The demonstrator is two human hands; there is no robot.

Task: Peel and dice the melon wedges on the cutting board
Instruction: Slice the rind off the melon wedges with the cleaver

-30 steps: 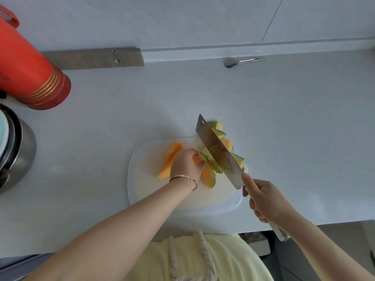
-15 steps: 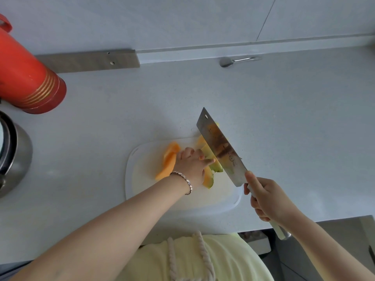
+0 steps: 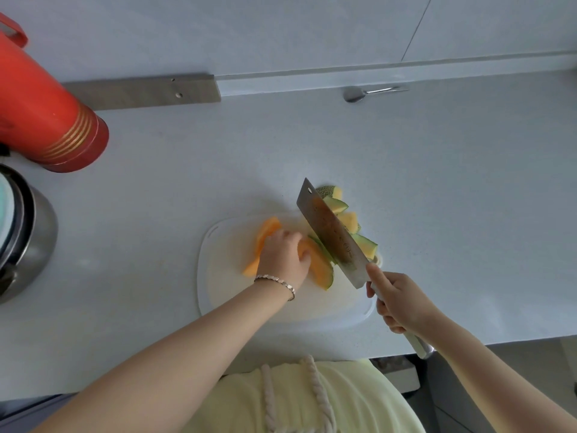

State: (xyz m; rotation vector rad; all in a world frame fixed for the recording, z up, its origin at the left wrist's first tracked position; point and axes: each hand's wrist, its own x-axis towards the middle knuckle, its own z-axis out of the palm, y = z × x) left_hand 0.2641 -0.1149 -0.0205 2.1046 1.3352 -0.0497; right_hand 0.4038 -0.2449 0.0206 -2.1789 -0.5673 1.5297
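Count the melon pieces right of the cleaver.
4 melon pieces beside the cleaver: top piece by the tip, second piece, third piece, fourth piece nearest the handle. More may hide behind the blade.

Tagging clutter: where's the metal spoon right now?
Head view, upper right of centre: the spoon lies at the back edge of the countertop, beyond the cutting board and well right of the red thermos.

The left grip [image 3: 281, 257] has slid leftward onto the melon wedge [image 3: 321, 270].
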